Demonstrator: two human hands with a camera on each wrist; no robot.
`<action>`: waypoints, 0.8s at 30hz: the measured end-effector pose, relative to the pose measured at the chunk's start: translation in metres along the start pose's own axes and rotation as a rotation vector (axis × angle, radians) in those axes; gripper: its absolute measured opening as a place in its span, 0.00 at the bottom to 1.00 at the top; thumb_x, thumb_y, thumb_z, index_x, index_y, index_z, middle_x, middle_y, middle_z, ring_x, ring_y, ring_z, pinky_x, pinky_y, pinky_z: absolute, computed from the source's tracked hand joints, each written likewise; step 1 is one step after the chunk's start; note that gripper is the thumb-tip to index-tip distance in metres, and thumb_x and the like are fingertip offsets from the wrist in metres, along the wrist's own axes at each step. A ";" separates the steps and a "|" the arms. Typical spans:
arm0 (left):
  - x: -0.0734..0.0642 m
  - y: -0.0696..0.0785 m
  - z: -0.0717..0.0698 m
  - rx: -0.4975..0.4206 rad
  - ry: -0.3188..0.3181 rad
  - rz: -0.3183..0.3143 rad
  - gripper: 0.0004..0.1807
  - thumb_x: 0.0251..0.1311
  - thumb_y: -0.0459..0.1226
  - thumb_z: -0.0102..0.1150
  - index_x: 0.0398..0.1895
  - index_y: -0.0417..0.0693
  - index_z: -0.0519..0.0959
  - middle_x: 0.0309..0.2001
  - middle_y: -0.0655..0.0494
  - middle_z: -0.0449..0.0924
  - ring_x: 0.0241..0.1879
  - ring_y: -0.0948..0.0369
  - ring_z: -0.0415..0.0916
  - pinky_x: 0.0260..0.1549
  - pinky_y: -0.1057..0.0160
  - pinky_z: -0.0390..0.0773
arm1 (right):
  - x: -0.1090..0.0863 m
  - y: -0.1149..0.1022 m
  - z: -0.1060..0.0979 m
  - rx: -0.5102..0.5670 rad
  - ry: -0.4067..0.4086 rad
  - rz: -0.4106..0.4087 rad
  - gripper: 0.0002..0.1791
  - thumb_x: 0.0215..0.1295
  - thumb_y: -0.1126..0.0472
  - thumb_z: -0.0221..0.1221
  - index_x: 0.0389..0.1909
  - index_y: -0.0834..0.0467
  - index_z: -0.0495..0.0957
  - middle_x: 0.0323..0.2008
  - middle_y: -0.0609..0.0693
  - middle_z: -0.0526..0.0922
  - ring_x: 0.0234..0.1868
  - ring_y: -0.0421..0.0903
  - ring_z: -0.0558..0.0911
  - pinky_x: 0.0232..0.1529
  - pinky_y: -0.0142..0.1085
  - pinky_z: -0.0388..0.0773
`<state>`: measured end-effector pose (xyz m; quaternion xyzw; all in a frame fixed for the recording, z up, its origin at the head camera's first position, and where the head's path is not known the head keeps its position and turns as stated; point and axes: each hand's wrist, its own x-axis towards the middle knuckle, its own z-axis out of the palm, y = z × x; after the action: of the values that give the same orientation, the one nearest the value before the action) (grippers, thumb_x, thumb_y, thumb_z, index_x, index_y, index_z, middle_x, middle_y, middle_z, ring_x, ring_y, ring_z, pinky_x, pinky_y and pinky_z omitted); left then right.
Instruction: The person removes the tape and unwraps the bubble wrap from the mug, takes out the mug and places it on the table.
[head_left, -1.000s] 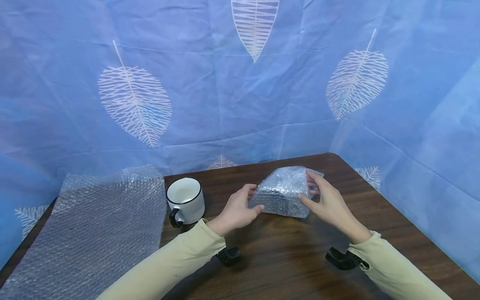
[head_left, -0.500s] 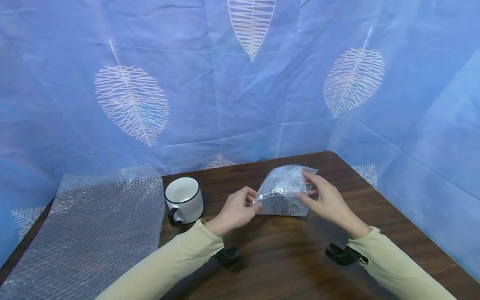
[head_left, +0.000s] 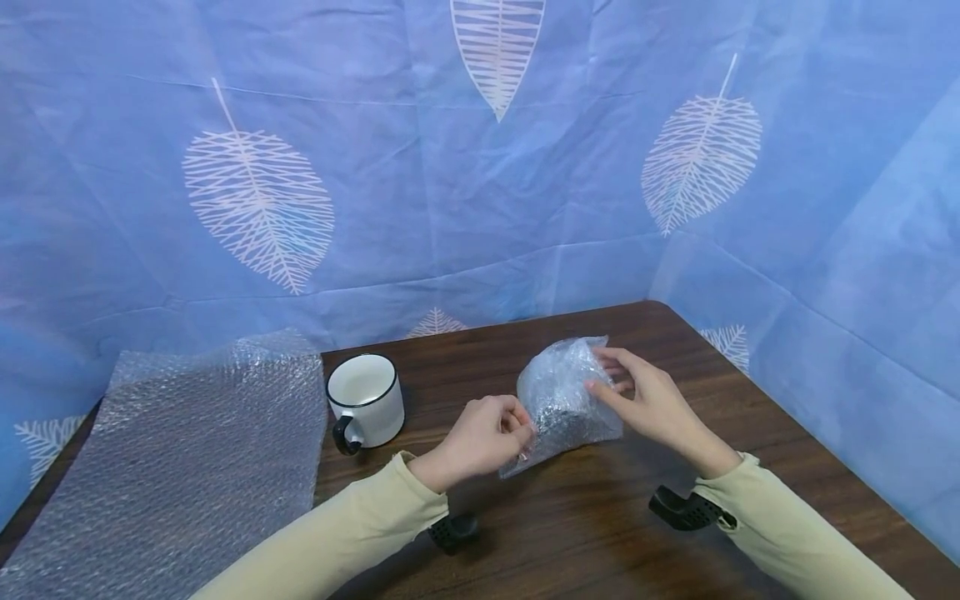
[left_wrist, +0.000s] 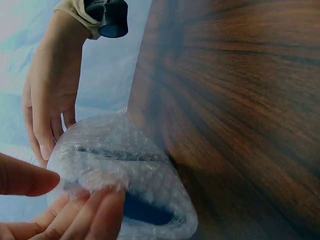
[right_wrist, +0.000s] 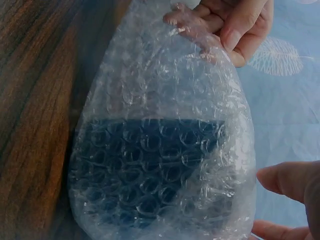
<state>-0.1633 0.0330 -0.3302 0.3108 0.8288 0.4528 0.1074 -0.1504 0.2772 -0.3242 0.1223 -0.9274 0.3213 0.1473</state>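
Observation:
A bundle of clear bubble wrap sits on the brown wooden table. Through the wrap a dark blue item shows in the right wrist view; its kind cannot be made out. My left hand pinches the loose near-left edge of the wrap between thumb and curled fingers. At the bundle's right side my right hand rests its fairly straight thumb and fingers against the wrap. In the left wrist view the left hand's fingers partly cover the bundle.
Left of the hands stands a white mug with a black rim and black handle. A large flat sheet of bubble wrap spreads over the table's left side. Blue cloth with white leaf prints hangs behind and to the right.
My left hand has gone from touching the bundle's left side to pinching its wrap edge, drawing it toward me. The bundle has turned slightly; the right hand has shifted a little left.

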 end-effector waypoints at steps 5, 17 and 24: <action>-0.003 0.003 0.006 -0.071 -0.057 0.009 0.06 0.64 0.31 0.54 0.31 0.39 0.79 0.23 0.48 0.83 0.19 0.60 0.79 0.18 0.68 0.75 | -0.002 -0.003 0.001 0.012 0.004 -0.008 0.27 0.66 0.55 0.60 0.62 0.65 0.70 0.51 0.62 0.79 0.50 0.56 0.80 0.46 0.46 0.79; -0.013 0.019 0.033 -0.275 -0.138 -0.013 0.06 0.64 0.31 0.57 0.29 0.38 0.76 0.24 0.43 0.83 0.22 0.50 0.83 0.21 0.63 0.81 | -0.007 -0.015 0.002 -0.006 -0.038 -0.019 0.31 0.62 0.51 0.63 0.63 0.61 0.69 0.59 0.61 0.75 0.57 0.59 0.76 0.54 0.55 0.73; -0.014 0.019 0.037 -0.305 -0.135 0.000 0.06 0.63 0.30 0.56 0.29 0.37 0.76 0.23 0.42 0.83 0.22 0.49 0.83 0.20 0.69 0.79 | -0.008 -0.015 0.004 -0.019 -0.046 -0.026 0.33 0.61 0.50 0.64 0.64 0.60 0.69 0.60 0.61 0.74 0.58 0.60 0.74 0.54 0.56 0.72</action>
<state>-0.1273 0.0579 -0.3369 0.3207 0.7412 0.5516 0.2087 -0.1385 0.2646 -0.3214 0.1402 -0.9319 0.3078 0.1310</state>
